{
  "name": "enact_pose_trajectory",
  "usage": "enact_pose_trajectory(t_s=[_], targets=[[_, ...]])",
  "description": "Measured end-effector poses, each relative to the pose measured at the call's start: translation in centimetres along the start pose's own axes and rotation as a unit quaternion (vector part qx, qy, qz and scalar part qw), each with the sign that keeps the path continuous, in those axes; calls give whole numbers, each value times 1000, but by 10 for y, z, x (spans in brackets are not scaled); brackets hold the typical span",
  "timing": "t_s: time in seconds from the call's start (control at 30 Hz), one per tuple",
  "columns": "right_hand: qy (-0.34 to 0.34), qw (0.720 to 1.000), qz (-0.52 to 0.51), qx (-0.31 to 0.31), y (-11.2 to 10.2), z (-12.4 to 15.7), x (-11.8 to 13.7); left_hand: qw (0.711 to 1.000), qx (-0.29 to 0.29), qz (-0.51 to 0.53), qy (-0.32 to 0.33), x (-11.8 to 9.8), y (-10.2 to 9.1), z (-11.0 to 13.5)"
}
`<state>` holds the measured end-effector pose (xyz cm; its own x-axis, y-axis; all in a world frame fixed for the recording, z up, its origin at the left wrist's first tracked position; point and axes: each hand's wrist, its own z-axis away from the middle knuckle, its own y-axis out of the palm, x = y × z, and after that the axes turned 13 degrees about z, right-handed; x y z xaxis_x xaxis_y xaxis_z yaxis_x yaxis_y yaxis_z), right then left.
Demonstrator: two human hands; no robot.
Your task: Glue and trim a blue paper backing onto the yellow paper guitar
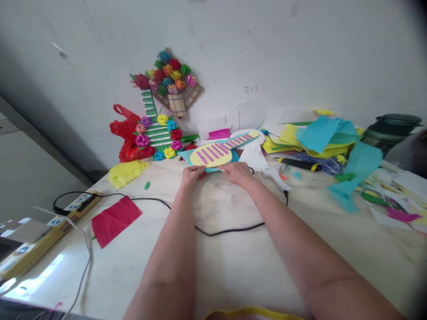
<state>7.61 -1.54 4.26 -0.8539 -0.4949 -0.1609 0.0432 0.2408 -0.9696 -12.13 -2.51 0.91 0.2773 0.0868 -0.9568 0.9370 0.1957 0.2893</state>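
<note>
Both my arms reach forward over a pale table. My left hand and my right hand pinch the near edge of a yellow paddle-shaped paper cutout dotted with rows of purple marks. The cutout lies flat, its rounded end toward me and its narrow handle pointing back right. A light blue sheet shows under its round end. Fingers of both hands are closed on the cutout's rim.
A paper-flower craft leans on the wall beside a red plastic bag. A glue gun, black cable, power strip, red paper, yellow paper and heaps of coloured scraps crowd the table.
</note>
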Motion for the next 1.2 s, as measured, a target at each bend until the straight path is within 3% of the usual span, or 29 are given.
enact_pose_trajectory(t_s=[0.17, 0.4, 1.2], targets=[[-21, 999, -22, -22, 0, 1, -7, 1000, 7, 15, 3, 0, -1, -1], [-69, 997, 9, -37, 0, 1, 5, 1000, 5, 13, 2, -1, -1, 0], [-17, 998, -19, -53, 8, -4, 6, 1000, 5, 14, 4, 0, 0, 1]])
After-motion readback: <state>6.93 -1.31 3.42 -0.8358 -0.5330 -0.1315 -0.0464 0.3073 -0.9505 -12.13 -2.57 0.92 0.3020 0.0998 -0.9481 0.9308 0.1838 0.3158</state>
